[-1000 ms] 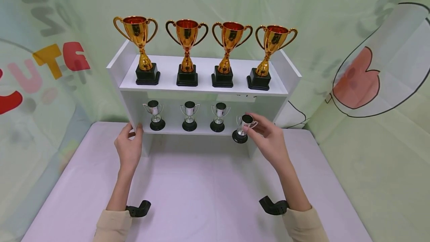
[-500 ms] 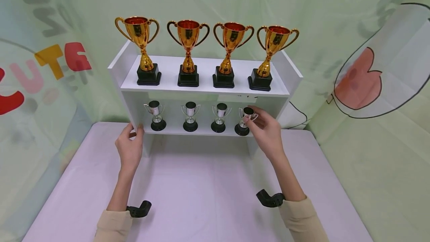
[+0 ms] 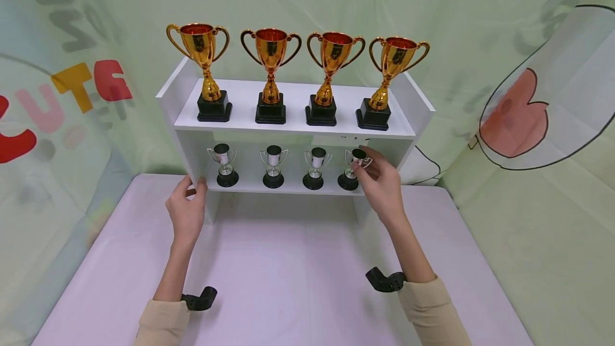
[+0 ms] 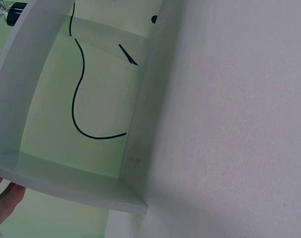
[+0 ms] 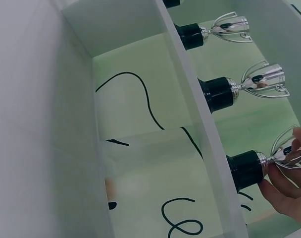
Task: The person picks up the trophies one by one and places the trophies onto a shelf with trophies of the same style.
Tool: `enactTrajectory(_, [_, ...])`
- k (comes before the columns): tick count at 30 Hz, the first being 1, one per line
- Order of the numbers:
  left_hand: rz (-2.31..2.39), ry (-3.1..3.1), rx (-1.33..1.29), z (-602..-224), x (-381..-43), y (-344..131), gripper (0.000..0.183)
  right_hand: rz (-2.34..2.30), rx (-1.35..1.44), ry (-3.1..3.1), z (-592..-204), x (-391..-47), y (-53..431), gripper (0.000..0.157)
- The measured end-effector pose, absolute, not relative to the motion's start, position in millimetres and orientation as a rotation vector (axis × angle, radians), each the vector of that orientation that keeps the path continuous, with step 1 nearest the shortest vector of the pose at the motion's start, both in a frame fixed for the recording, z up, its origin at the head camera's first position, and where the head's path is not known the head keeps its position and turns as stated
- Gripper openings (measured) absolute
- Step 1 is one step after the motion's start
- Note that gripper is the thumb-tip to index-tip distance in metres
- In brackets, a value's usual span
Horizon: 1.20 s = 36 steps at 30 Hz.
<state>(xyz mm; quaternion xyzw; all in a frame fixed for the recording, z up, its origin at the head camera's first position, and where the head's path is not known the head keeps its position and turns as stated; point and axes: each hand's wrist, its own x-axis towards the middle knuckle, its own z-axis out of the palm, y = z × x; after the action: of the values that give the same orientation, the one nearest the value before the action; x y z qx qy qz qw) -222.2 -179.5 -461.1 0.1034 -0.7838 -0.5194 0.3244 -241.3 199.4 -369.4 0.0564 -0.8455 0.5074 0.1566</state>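
Note:
At the right end of a white shelf's [image 3: 288, 190] lower board, my right hand [image 3: 386, 191] pinches a small silver trophy cup [image 3: 348, 182] by its cup and stem. Its black base [image 5: 246, 168] meets the board in the right wrist view. Three like silver trophies stand upright in a row to its left, the closest one [image 3: 314, 179] a short gap away. My left hand [image 3: 186, 215] grips the lower part of the shelf's left side panel [image 3: 184, 148]. Only a few of its fingertips [image 4: 9, 203] show in the left wrist view.
Several larger gold trophies [image 3: 271, 105] on black bases line the upper board. The shelf stands at the back of a table with a pale cloth [image 3: 269, 276]. Printed fabric [image 3: 509, 218] hangs around it, and a dark cord [image 3: 434, 167] runs behind the shelf's right side.
My right hand has carried the silver trophy from in front of the lower board back and slightly up onto it, level with the others. The left hand has stayed on the side panel.

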Motion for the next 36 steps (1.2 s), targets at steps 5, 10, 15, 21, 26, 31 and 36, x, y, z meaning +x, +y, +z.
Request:
enactTrajectory(5, [-1.365,-2.058,0.278,-461,-222,-179,0.027,1.470,0.140,-2.433,-371,-239,199,0.056])
enactTrajectory(10, [-1.371,-2.066,0.284,-460,-222,-179,0.028,1.523,0.149,-2.408,-376,-236,199,0.061])
enactTrajectory(15, [-1.370,-2.068,0.284,-460,-222,-180,0.028,1.567,0.169,-2.368,-380,-233,198,0.060])
enactTrajectory(21, [-1.372,-2.074,0.283,-460,-222,-179,0.029,1.540,0.217,-2.320,-387,-223,198,0.051])
enactTrajectory(26, [-1.388,-2.064,0.279,-459,-221,-177,0.028,1.565,0.211,-2.300,-390,-211,200,0.053])
enactTrajectory(31, [-1.391,-2.080,0.303,-458,-218,-179,0.029,1.575,0.196,-2.267,-395,-198,199,0.055])
enactTrajectory(36, [-1.415,-2.119,0.316,-455,-219,-179,0.030,1.562,0.220,-2.215,-403,-185,199,0.053])
